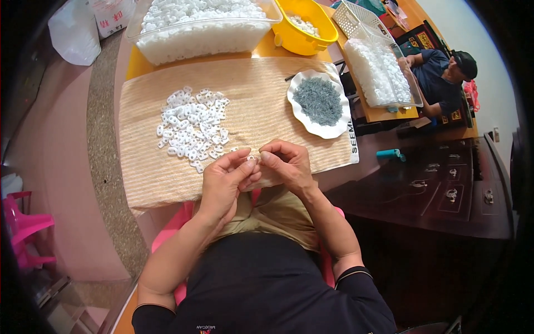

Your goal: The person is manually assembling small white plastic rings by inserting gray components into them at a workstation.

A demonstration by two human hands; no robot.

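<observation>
My left hand [225, 181] pinches a small white plastic piece [251, 158] between thumb and finger, above the near edge of the striped cloth [261, 106]. Close against that piece, my right hand [290, 167] has thumb and forefinger together; whatever lies between them is too small to make out. Left of my hands spreads a loose pile of white plastic pieces [192, 125] with holes in them. On the right side of the cloth, a white plate with a wavy rim [296, 118] bears a heap of thin grey slivers [318, 100].
A clear bin [206, 40] full of white pieces stands at the far edge, beside a yellow basin [306, 45]. To the right, another person [445, 78] sits by a second full bin [384, 75]. Dark wooden furniture [434, 183] fills the right; a pink stool [30, 222] stands left.
</observation>
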